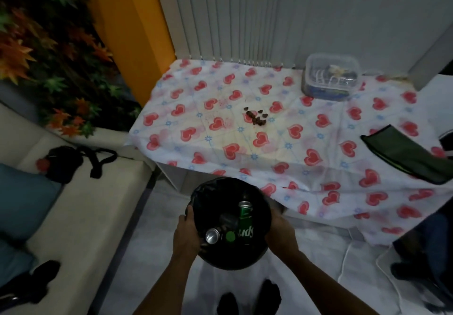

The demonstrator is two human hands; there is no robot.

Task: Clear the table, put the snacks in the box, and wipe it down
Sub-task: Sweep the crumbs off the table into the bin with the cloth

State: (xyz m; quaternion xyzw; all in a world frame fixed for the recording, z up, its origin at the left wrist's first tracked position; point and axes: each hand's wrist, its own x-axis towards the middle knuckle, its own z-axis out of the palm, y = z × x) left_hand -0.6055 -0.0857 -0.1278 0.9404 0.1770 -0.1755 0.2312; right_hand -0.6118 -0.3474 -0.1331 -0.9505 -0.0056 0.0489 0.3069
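Observation:
I hold a round bin lined with a black bag [259,200] in front of the table, above the floor. My left hand [187,233] grips its left rim and my right hand [282,231] grips its right rim. Inside lie a green soda can [245,219], a silver-topped can [212,235] and a green bottle cap [230,236]. On the table's heart-patterned cloth [269,157] sits a small heap of brown snack pieces [256,117]. A clear plastic box with a lid [329,77] stands at the far right of the table.
A dark green pouch [407,154] lies at the table's right edge. A cream sofa [81,216] on the left carries a black bag [66,162] and blue cushions [22,197]. Artificial maple leaves [44,45] fill the far left. My feet [247,300] stand on white floor.

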